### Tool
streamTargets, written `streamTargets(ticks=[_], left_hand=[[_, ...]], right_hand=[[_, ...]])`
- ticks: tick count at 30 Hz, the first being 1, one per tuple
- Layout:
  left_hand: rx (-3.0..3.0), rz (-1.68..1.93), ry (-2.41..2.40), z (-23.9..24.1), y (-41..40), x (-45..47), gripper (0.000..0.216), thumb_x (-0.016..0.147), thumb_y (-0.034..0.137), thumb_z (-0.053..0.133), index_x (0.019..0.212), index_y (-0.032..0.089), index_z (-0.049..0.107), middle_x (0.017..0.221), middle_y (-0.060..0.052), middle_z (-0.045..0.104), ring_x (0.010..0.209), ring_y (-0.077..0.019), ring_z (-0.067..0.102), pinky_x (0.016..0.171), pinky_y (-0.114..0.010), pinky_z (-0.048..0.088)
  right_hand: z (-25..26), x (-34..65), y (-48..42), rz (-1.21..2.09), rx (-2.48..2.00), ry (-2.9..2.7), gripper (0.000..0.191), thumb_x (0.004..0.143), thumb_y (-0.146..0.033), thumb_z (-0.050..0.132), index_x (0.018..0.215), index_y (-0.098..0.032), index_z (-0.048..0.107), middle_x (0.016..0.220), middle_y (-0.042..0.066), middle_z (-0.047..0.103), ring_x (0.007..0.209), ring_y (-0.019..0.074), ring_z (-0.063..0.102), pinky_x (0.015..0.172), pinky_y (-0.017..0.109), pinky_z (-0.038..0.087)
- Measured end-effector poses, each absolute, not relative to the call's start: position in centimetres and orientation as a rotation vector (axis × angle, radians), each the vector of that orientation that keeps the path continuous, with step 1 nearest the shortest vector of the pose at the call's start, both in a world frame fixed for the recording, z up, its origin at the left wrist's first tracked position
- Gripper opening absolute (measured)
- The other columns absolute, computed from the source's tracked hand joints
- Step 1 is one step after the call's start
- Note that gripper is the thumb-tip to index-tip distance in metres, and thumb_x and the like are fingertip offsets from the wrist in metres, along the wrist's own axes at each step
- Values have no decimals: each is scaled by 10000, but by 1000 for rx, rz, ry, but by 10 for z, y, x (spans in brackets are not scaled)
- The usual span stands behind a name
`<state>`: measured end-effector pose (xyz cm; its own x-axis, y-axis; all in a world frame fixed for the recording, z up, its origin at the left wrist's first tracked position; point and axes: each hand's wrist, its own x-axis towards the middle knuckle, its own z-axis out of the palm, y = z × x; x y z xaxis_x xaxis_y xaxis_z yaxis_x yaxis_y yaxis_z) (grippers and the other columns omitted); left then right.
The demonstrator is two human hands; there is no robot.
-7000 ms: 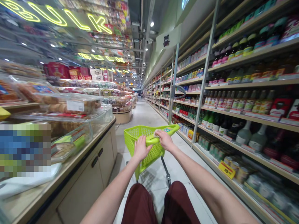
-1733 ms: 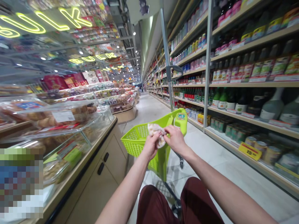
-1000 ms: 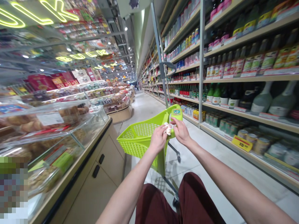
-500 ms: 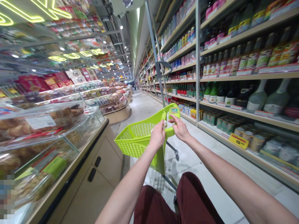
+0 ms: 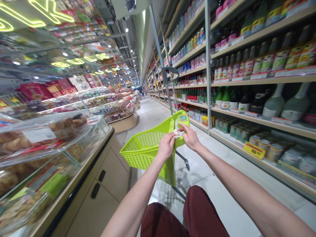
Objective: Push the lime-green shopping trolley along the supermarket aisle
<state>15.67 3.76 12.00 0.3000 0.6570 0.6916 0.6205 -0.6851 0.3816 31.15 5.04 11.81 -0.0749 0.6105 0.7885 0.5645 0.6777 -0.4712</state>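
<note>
A lime-green shopping cart [image 5: 143, 148] stands in front of me, its basket perforated with small holes. Over the handle end of it, my left hand [image 5: 166, 144] has its fingers drawn together at a small whitish thing [image 5: 176, 133], too small to name. My right hand [image 5: 190, 136] is just to the right, fingers bent inward, the tips close to the same whitish thing. Whether they grip it is hard to make out. Beyond the right fingertips sits a green panel [image 5: 183, 118] with a label, on the cart's handle.
Glass-covered food bins [image 5: 49, 141] on a wooden cabinet [image 5: 106, 187] run close along the left. Shelves of bottles and cans [image 5: 247, 89] line the right, with a yellow price sign [image 5: 254, 150] low down. A grey pole [image 5: 158, 42] rises beyond the cart. The tiled aisle [image 5: 150, 112] stretches ahead.
The left hand has turned slightly and the whitish thing between the hands shows more. The right fingers have dipped a little. The view has advanced slightly along the aisle.
</note>
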Motion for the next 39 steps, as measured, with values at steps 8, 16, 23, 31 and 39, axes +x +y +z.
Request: streamTargets(ticks=[8, 16, 23, 31, 39], left_hand=[[2575, 1312, 1319, 94, 69, 139, 276, 816, 182, 414, 1045, 215, 565, 1156, -68, 545, 1085, -170, 483, 943, -361, 384], [2394, 1383, 1527, 78, 91, 128, 277, 818, 165, 390, 1023, 179, 576, 1120, -87, 563, 1055, -176, 506, 931, -373, 397], [2602, 1306, 1305, 83, 99, 149, 317, 827, 169, 383, 1105, 224, 525, 1216, -68, 499, 1130, -165, 445, 952, -368, 384], [2413, 1413, 1635, 37, 106, 68, 293, 803, 141, 402, 1044, 159, 567, 1140, -120, 548, 1049, -204, 515, 906, -393, 424], [2623, 1324, 1366, 63, 99, 118, 370, 829, 147, 371, 1183, 204, 465, 1241, -79, 476, 1171, -168, 403, 974, -360, 370]], right_hand=[[121, 337, 79, 22, -1030, -1811, 499, 677, -104, 328, 1162, -139, 443, 949, 67, 620, 921, 197, 527, 848, 381, 402], [134, 323, 79, -250, -1232, -2007, 431, 733, -112, 375, 1145, -186, 479, 982, 70, 618, 951, 214, 522, 960, 480, 215], [128, 321, 77, -357, -1352, -2117, 352, 779, -161, 409, 1113, -158, 519, 875, 83, 641, 889, 218, 517, 943, 457, 223], [129, 318, 69, -461, -1322, -2127, 296, 792, -188, 411, 1051, -186, 553, 1060, 64, 603, 1058, 237, 440, 988, 509, 76], [116, 277, 64, -468, -1340, -2223, 338, 766, -172, 429, 1084, -153, 542, 1095, 94, 576, 1059, 232, 445, 1015, 474, 67]])
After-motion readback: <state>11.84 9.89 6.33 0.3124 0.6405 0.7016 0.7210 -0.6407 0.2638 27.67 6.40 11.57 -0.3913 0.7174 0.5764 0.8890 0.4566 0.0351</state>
